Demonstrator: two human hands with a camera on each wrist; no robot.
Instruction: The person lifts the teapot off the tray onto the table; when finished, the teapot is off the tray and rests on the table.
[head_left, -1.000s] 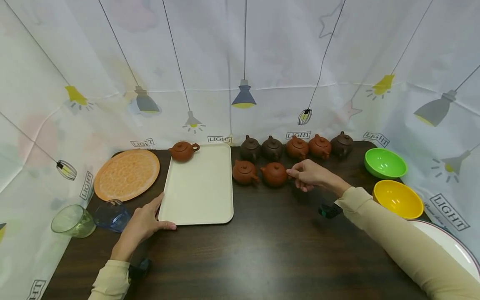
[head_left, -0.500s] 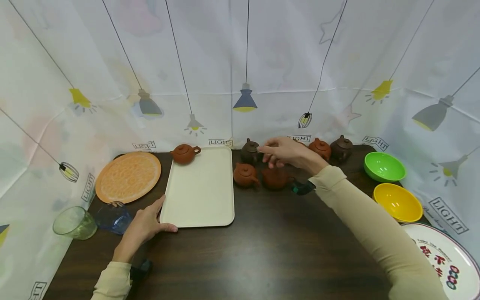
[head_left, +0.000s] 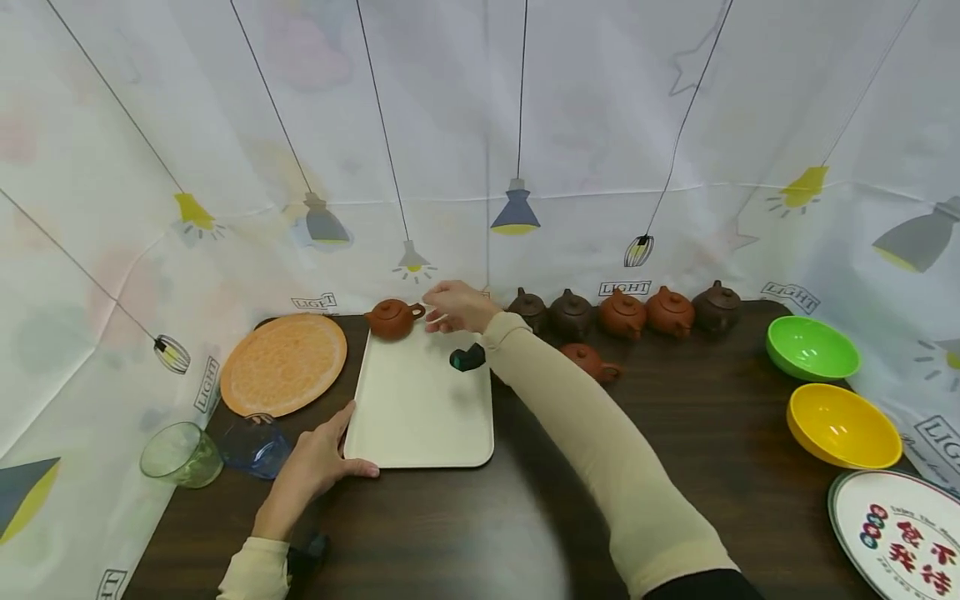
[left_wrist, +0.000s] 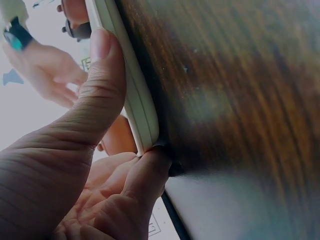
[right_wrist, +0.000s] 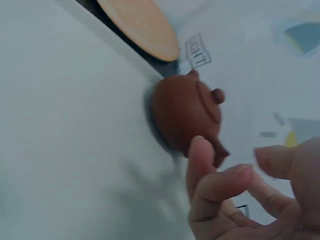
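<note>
A reddish-brown clay teapot [head_left: 393, 319] sits at the far left corner of the cream tray [head_left: 420, 408], its handle toward my right hand [head_left: 459, 307]. In the right wrist view that hand's fingers are bent beside the teapot [right_wrist: 185, 107], with thumb and forefinger apart and nothing between them; whether a fingertip touches the handle I cannot tell. My left hand [head_left: 318, 458] holds the tray's near left corner, thumb along the front edge and fingers at the left side. Several red and dark teapots [head_left: 622, 313] stand in a row right of the tray, with another red teapot [head_left: 588, 361] before them, partly behind my right sleeve.
An orange round mat [head_left: 283, 364] lies left of the tray, near a green glass [head_left: 182, 456] and a blue glass [head_left: 257, 447]. Green [head_left: 812, 348] and yellow bowls [head_left: 843, 425] and a printed white plate [head_left: 900, 529] stand at the right. A white curtain hangs behind.
My right hand has left the front red teapot's handle and crossed left over the tray to the teapot at its corner. My left hand stays on the tray. The head view has shifted slightly.
</note>
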